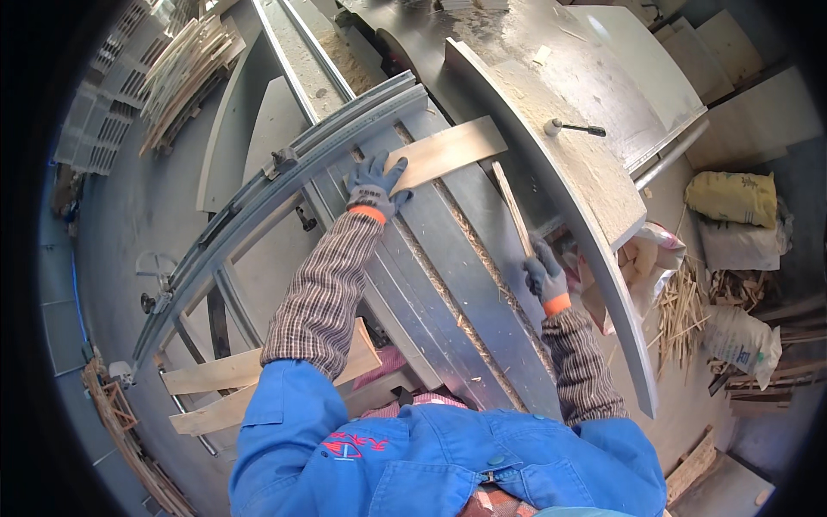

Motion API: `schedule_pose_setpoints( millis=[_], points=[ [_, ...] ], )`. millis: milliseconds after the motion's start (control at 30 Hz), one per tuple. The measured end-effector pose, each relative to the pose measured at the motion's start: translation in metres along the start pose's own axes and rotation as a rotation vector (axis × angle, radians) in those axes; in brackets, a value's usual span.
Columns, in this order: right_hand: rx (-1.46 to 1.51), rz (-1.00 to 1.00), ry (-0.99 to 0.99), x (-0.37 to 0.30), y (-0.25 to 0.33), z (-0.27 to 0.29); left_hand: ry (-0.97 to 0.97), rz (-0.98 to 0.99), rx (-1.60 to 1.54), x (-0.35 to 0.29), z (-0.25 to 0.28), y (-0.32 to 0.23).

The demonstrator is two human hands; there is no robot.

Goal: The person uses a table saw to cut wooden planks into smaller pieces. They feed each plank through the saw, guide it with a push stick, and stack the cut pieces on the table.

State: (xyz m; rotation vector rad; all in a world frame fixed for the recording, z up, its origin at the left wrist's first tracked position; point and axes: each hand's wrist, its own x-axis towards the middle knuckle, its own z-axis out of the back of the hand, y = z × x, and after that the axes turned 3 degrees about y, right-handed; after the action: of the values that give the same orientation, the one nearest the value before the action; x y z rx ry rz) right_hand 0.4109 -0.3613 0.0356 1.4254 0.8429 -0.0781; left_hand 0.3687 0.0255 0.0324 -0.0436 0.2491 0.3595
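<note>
My left hand (376,187), in a grey glove with an orange cuff, holds the left end of a flat, pale wooden board (452,153). Its fingers are partly spread at that end, with the thumb by the near edge. The board lies across the slotted metal table of a panel saw (431,258). In my right hand (547,276), gloved the same way, the fingers are closed round the near end of a thin wooden stick (512,207). The stick points away from me, and its far tip is close to the board's right end.
A long raised fence (551,164) curves along the table's right side. Beyond it, sawdust and a small dark-handled tool (575,128) lie on the surface. A metal rail (284,164) borders the left. Wooden boards (215,409) rest at lower left; sacks (732,198) and wood scraps (680,310) lie right.
</note>
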Motion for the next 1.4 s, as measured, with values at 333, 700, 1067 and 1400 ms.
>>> schedule_pose_setpoints(
  millis=[333, 700, 1067, 1400],
  points=[
    [-0.081, 0.174, -0.003, 0.078, 0.012, -0.009, 0.028, 0.046, 0.051, 0.041, 0.017, 0.0],
    [-0.246, 0.266, -0.087, 0.097, 0.012, -0.011, -0.026, 0.016, 0.0, 0.052, 0.02, -0.011],
    [-0.13, 0.211, -0.067, 0.118, 0.028, -0.026, -0.004, 0.04, 0.161, 0.069, 0.033, -0.013],
    [-0.231, 0.207, -0.134, 0.103, 0.02, -0.015, 0.009, -0.138, 0.155, 0.081, 0.016, -0.006]
  ],
)
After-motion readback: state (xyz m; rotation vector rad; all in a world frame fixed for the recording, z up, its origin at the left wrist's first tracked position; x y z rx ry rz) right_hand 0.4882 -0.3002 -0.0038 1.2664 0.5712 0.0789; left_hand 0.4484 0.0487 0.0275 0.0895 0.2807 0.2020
